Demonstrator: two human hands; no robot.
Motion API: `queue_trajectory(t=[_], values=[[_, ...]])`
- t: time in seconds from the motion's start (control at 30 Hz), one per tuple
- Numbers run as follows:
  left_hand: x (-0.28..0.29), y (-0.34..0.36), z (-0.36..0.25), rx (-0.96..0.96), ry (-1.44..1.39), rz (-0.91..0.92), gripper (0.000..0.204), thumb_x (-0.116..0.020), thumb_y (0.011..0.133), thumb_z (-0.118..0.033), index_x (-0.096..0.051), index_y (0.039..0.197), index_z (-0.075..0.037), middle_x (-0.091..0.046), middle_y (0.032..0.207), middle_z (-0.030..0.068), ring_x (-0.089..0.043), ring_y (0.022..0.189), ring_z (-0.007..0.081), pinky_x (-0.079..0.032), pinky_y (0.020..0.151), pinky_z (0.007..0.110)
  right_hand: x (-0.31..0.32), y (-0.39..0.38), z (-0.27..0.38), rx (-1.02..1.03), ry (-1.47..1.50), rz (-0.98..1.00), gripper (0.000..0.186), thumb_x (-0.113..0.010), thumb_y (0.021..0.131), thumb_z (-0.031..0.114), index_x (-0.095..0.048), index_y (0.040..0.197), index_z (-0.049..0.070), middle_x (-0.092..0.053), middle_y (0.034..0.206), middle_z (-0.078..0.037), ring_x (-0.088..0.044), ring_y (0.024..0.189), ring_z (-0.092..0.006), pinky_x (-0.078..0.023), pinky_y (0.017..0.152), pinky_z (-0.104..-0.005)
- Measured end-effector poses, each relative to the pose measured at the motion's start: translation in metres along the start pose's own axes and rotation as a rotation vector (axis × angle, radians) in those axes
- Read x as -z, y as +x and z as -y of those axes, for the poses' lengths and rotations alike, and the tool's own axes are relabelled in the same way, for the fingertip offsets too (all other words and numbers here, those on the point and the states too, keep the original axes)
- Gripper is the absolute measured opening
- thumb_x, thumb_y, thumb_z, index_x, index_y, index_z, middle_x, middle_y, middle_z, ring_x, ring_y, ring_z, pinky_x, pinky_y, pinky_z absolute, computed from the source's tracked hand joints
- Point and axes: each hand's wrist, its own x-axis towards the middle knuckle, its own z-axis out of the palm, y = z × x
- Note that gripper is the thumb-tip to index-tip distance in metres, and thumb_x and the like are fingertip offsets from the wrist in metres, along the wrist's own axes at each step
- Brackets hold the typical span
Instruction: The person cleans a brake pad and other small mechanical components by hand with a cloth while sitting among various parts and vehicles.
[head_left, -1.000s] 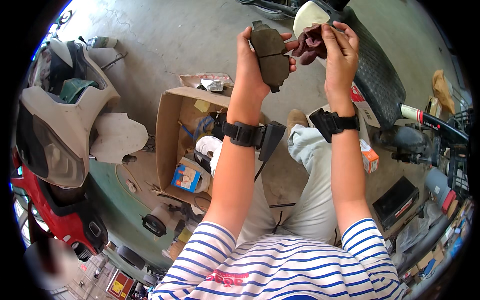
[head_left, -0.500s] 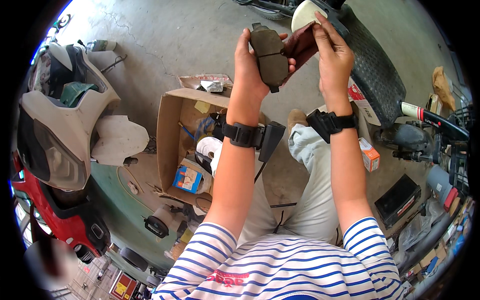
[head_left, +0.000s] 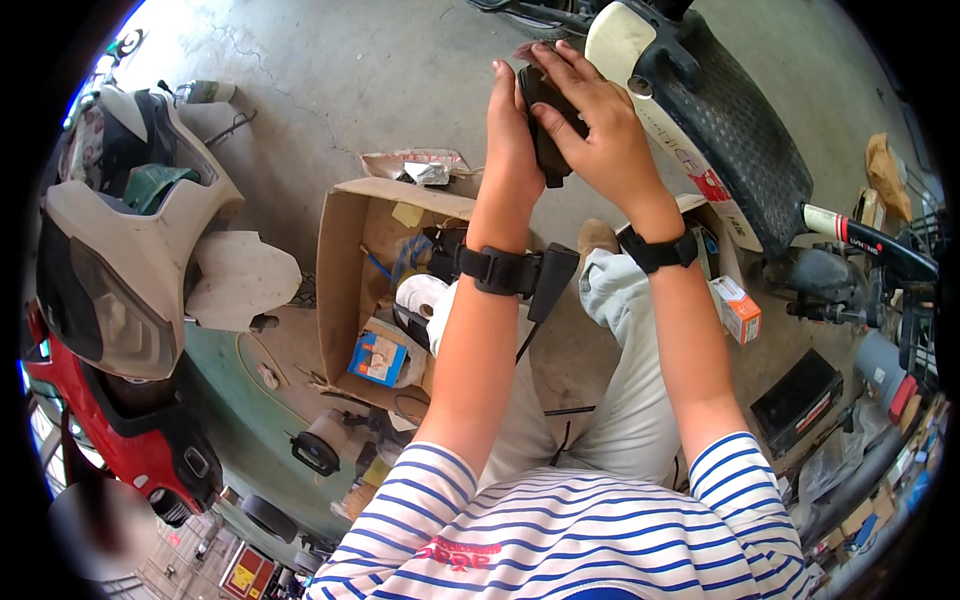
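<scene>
In my left hand (head_left: pixel 508 160) is a dark grey-brown brake pad (head_left: pixel 552 165), turned partly edge-on, with the thumb along its left side. My right hand (head_left: pixel 612 130) lies over the pad's face, its fingers pointing up and left and its thumb across the pad. A reddish-brown edge of a sheet of sandpaper (head_left: pixel 527 50) shows by the right fingertips; the rest is hidden under that hand. Black straps with dark boxes sit on both wrists.
Below my left forearm stands an open cardboard box (head_left: pixel 340 270) with a blue packet (head_left: pixel 378 358) and a white roll. A scooter's black footboard (head_left: pixel 740 130) is at right, near a small orange box (head_left: pixel 740 315) and a black battery-like block (head_left: pixel 797 402). White scooter bodywork (head_left: pixel 110 240) stands left.
My right hand has come left and over the brake pad with the sandpaper. The left hand has turned the pad from face-up to nearly edge-on and shifted slightly right.
</scene>
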Motion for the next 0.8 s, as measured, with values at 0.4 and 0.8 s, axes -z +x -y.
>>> queue_trajectory(t=[0.4, 0.8], values=[[-0.004, -0.003, 0.000, 0.040, -0.033, -0.102, 0.065, -0.025, 0.090, -0.060, -0.050, 0.119, -0.007, -0.059, 0.111, 0.0108, -0.057, 0.102, 0.0250, -0.046, 0.088, 0.038, 0.002, -0.002, -0.011, 0.098, -0.053, -0.017, 0.036, -0.062, 0.079, 0.014, -0.062, 0.115, 0.015, -0.066, 0.104, -0.007, -0.062, 0.090, -0.0245, -0.046, 0.083, -0.0352], [-0.003, -0.008, -0.010, -0.061, -0.206, -0.149, 0.056, -0.025, 0.093, -0.053, -0.054, 0.106, -0.007, -0.062, 0.095, 0.0096, -0.060, 0.086, 0.0235, -0.050, 0.076, 0.037, 0.018, -0.002, -0.001, -0.007, 0.170, 0.035, 0.018, -0.061, 0.073, 0.012, -0.072, 0.087, 0.012, -0.068, 0.073, -0.005, -0.061, 0.065, -0.0187, -0.050, 0.064, -0.0308]])
